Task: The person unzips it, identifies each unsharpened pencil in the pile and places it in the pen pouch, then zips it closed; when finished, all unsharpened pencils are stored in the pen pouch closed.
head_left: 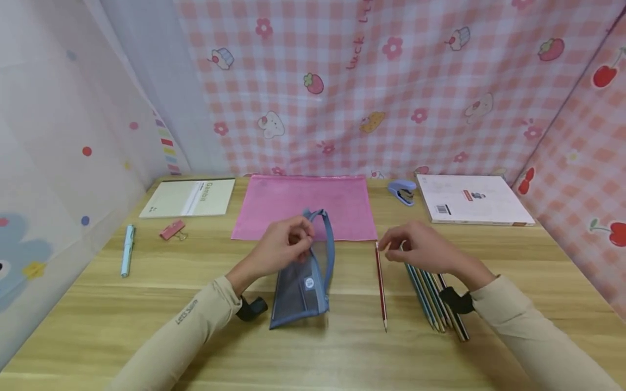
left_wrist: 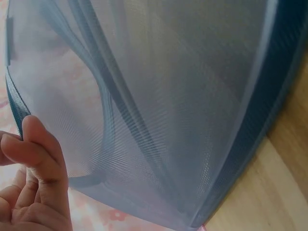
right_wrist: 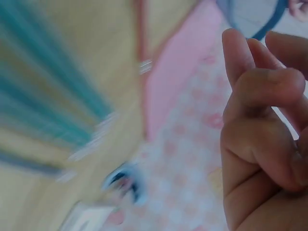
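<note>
My left hand [head_left: 281, 245] pinches the rim of a blue-grey mesh pencil pouch [head_left: 292, 290], which hangs tilted over the table with its strap [head_left: 330, 250] looping on the right. The left wrist view shows the see-through mesh [left_wrist: 192, 96] close up and thumb and finger on its edge. Over the upper ends of several teal, gold and black pencils [head_left: 424, 293] hovers my right hand [head_left: 418, 247]. Its fingers are loosely bent, with nothing between them in the right wrist view. Just left of it lies a red pencil [head_left: 381, 288], tip toward me.
Behind the hands lies a pink zip folder [head_left: 303, 201]. A light blue stapler [head_left: 403, 192] and a white book [head_left: 479, 200] are at the back right. On the left are a pale green notebook [head_left: 171, 198], a pink binder clip [head_left: 173, 229] and a light blue pen [head_left: 127, 251].
</note>
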The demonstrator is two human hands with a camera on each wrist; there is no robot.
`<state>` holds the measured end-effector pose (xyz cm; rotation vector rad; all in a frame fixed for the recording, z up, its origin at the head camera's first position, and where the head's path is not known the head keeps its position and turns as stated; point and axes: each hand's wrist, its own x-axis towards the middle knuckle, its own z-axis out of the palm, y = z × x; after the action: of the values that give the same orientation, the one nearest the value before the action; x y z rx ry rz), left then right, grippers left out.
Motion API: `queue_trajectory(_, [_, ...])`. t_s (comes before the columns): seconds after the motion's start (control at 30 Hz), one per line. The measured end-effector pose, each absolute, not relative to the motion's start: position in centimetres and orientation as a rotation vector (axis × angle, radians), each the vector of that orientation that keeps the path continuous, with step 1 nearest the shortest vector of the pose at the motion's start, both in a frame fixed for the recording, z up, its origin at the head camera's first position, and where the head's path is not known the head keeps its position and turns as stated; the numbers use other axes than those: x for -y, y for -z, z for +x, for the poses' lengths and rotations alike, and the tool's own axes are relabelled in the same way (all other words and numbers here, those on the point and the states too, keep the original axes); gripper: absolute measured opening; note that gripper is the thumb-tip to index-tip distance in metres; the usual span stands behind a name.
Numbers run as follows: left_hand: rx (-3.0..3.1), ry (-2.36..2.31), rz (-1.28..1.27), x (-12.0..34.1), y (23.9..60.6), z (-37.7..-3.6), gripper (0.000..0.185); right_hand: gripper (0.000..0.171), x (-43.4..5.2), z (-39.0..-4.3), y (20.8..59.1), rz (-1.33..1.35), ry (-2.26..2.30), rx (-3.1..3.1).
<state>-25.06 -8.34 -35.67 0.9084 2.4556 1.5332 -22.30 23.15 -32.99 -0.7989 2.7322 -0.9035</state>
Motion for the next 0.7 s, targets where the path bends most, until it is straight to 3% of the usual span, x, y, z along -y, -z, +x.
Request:
queue_trajectory(0.33, [-2.430, -1.515, 0.920, 8.4, 35.4, -25.1, 0.006, 0.014, -28.5, -18.9, 35.3, -0.792, 0.817, -2.713])
queue_trajectory(0.7, [-2.420, -1.510, 0.922, 8.4, 35.5, -25.0, 0.006, 0.015, -28.4, -18.1, 36.7, -0.758, 0.649, -2.832])
